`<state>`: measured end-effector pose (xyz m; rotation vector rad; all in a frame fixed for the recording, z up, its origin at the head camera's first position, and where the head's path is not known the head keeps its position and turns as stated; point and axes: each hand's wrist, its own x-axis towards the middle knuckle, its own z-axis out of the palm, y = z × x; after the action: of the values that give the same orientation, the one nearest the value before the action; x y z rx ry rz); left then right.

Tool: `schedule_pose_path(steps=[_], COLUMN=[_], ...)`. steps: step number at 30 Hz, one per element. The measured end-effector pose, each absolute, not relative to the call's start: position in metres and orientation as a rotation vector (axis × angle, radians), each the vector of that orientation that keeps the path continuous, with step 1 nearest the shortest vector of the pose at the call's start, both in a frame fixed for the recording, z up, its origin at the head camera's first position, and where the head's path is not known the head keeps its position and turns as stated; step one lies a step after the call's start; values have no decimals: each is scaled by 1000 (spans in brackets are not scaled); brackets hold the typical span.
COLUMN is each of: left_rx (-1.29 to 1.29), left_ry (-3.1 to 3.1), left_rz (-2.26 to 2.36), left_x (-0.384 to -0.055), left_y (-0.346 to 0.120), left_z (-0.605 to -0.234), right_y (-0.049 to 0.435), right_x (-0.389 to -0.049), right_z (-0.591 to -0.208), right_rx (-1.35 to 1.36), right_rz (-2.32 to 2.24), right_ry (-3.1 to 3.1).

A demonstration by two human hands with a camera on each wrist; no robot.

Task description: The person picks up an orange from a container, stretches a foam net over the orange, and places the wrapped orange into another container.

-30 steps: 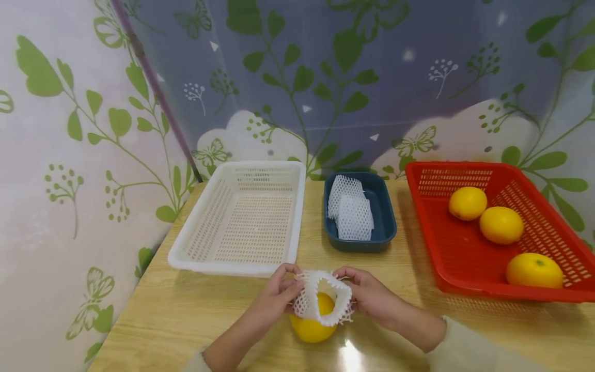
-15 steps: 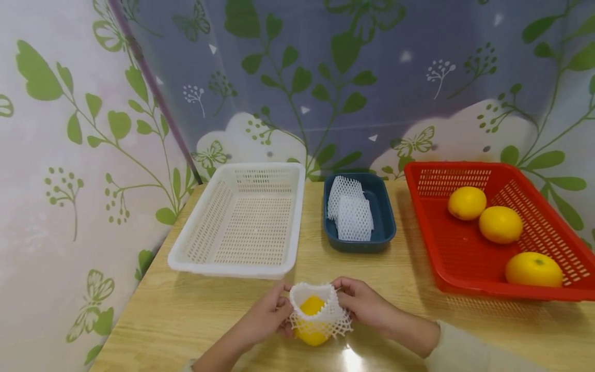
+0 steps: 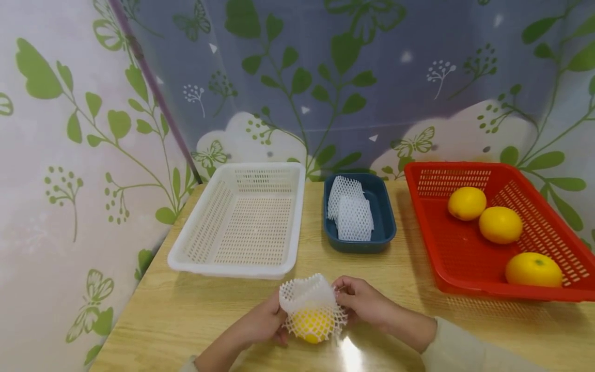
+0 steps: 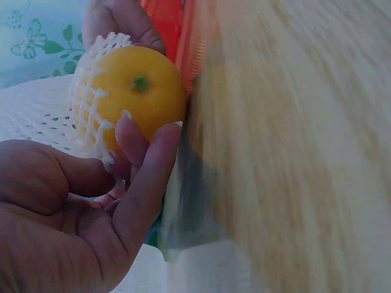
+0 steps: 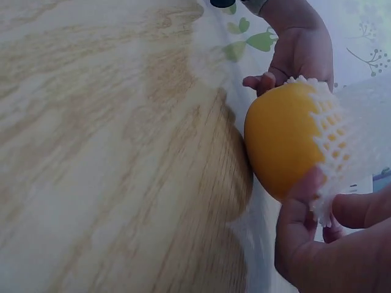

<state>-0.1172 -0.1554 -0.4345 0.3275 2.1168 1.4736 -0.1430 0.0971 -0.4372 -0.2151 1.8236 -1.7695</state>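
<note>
An orange (image 3: 312, 324) with a green stem mark (image 4: 141, 83) rests on the wooden table, its upper part inside a white foam fruit net (image 3: 309, 294). My left hand (image 3: 262, 323) pinches the edge of the net between thumb and fingers, and its fingertips (image 4: 131, 134) touch the fruit. On the other side, my right hand (image 3: 367, 302) pinches the net's edge too, as the right wrist view shows, with a finger against the orange. The net's free end stands up above the fruit. In both wrist views the stem side of the orange is bare.
A white plastic basket (image 3: 232, 268) stands behind my left hand. Beside it, a dark blue tray (image 3: 383, 217) holds folded foam nets (image 3: 355, 219). To the right, a red basket (image 3: 446, 248) contains three oranges (image 3: 501, 225). A patterned curtain (image 3: 279, 77) hangs behind the table.
The foam net has come down over the orange and now covers more of it. Its open end has tipped up and back. Both hands have shifted slightly down along the fruit's sides.
</note>
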Motion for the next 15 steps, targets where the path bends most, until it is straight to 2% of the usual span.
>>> schedule_pose_path(steps=[7,15], left_rx=[304,308], left_ry=[2113,1981], left_rz=[1453,1688], left_x=[-121,-126], left_y=[-148,-131], left_z=[-441,-441], right_y=[100,109], right_x=[-143,-144], right_z=[-437,-434], right_rx=[-175,-139], right_rz=[-1775,-1817], right_ry=[1676,1672])
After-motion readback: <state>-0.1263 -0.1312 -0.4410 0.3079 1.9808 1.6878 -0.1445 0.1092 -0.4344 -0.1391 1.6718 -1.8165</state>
